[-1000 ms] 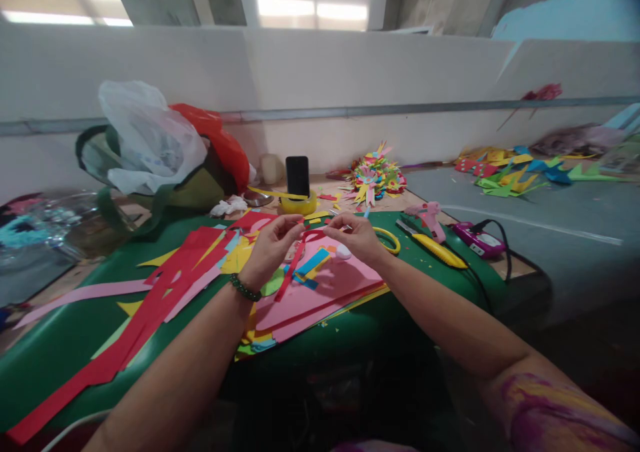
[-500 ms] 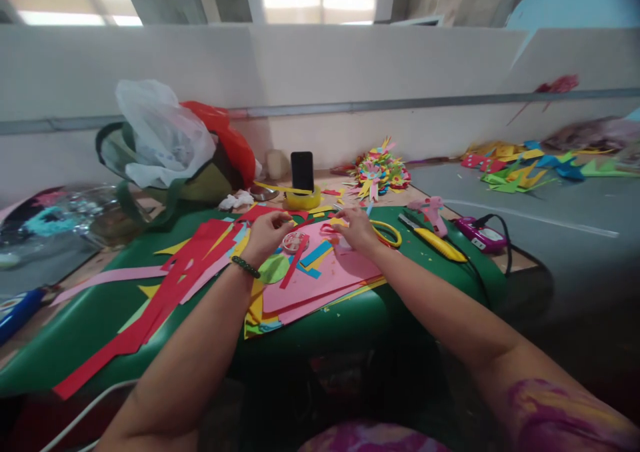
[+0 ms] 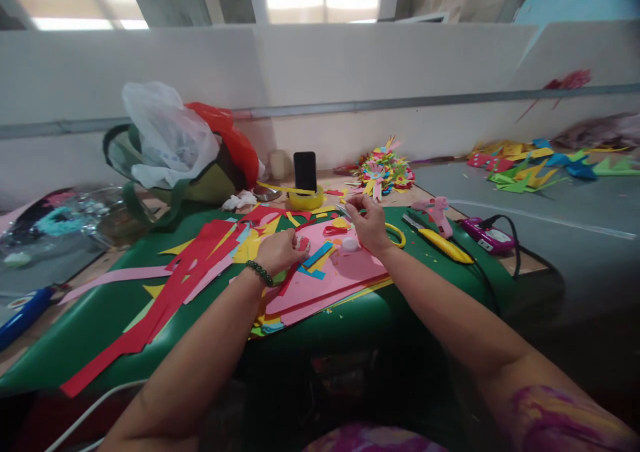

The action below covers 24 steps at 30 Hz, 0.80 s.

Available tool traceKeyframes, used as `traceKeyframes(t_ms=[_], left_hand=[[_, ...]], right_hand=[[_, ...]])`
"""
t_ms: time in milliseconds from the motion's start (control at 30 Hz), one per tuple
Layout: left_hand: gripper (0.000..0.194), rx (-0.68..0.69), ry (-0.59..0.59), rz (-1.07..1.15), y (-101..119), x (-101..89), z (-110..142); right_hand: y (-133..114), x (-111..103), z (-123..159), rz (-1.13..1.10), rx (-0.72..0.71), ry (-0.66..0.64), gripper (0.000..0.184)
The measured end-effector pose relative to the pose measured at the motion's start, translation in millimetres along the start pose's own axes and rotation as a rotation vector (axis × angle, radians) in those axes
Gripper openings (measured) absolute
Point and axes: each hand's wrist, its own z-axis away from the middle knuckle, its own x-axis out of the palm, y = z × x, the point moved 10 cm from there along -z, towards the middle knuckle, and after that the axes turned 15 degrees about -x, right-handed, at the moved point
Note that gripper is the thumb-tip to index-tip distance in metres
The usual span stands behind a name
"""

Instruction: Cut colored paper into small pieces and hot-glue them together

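My left hand [image 3: 277, 252], with a dark bead bracelet at the wrist, has its fingers closed at a small round red-and-white piece [image 3: 303, 244], which they partly cover. My right hand [image 3: 369, 224] is closed around a thin silvery pointed tool [image 3: 344, 209]; its kind is unclear. Beneath both hands lies a stack of pink paper sheets [image 3: 320, 292]. On it are blue strips [image 3: 318, 255], a small white round thing [image 3: 350, 244] and red scraps [image 3: 334, 231]. A yellow ring-shaped thing [image 3: 399, 235] is just right of my right hand.
Long red paper strips [image 3: 150, 312] cover the left of the green mat [image 3: 200, 332]. A yellow cutter [image 3: 445, 244], a pink glue gun [image 3: 436, 213] and a purple power socket [image 3: 485, 235] lie right. Behind stand a phone [image 3: 305, 171], yellow tape [image 3: 306, 200], paper flowers [image 3: 383, 171] and a bag [image 3: 205, 187].
My left hand has come down and right onto the round red-and-white piece, closing on it. My right hand has lifted slightly and shifted right with the silvery tool. The view has turned slightly left.
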Motion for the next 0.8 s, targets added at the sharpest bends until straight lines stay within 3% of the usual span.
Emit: traceKeyframes(t_ms=[267,433,533,667,800], left_hand=[[0.028,0.06,-0.043,0.227,2.1,-4.5,-1.6],[0.029,0.045,-0.163,0.883,-1.4,-18.4,-4.8],[0.037,0.016,-0.283,1.145,2.8,-13.1,-2.7],[0.042,-0.024,-0.341,1.265,11.6,-1.1,1.6],[0.046,-0.043,-0.418,1.269,20.7,10.5,5.7]], right_hand=[[-17.4,18.0,7.0,-0.062,-0.036,-0.135,0.012],[-33.8,24.0,12.4,-0.044,-0.123,-0.199,0.009],[-68.8,38.1,24.2,-0.007,-0.34,-0.325,0.019],[-105.7,57.0,46.1,-0.006,-0.569,-0.494,0.022],[-101.8,55.4,40.6,-0.143,-0.483,-0.449,0.026]])
